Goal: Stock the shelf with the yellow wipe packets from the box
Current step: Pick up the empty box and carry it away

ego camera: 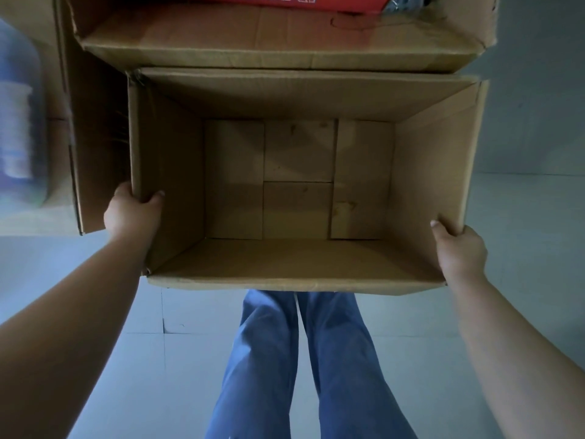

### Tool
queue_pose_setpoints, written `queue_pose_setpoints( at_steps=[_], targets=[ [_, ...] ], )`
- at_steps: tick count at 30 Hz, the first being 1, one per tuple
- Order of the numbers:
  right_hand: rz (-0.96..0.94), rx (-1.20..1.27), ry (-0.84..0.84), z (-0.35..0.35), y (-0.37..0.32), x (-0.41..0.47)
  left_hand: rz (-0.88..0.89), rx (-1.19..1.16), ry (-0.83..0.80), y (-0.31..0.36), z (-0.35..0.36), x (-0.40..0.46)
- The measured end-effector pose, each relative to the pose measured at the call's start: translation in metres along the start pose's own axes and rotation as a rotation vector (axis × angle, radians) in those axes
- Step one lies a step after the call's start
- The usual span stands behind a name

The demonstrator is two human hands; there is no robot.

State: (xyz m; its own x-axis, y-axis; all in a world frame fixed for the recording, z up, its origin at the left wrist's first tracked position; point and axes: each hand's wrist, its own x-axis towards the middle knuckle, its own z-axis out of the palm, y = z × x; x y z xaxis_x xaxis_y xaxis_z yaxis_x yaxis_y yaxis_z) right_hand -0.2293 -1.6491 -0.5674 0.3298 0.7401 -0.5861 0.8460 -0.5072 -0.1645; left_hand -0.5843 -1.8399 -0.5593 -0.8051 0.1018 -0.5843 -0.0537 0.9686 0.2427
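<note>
Now both hands grip box (pixel 297 258) side rims.

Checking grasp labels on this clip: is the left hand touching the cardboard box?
Touching. The head view shows the left hand gripping the cardboard box at its left wall, thumb curled over the rim onto the inner face.

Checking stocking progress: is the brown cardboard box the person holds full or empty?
Empty. The brown cardboard box is open-topped, only its bare bottom flaps showing, no yellow packets. The left hand and right hand grip its side walls.
</note>
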Motion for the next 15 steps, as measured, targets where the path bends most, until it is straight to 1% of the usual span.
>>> queue_pose_setpoints(
  at_steps=[4, 7, 11, 15],
  targets=[
    [0.019, 0.02, -0.018, 0.0, -0.001, -0.007, -0.002, -0.069, 0.018, -0.006, -0.004, -0.005],
    [0.012, 0.021, 0.0, -0.001, -0.001, -0.01, 0.026, -0.069, 0.025, -0.011, -0.007, -0.007],
    [-0.041, 0.026, 0.042, -0.005, 0.002, -0.014, 0.067, -0.082, 0.048, -0.019, -0.013, -0.012],
    [-0.096, 0.023, 0.078, -0.01, 0.005, -0.027, 0.113, -0.155, 0.049, -0.025, -0.017, -0.021]
  ],
)
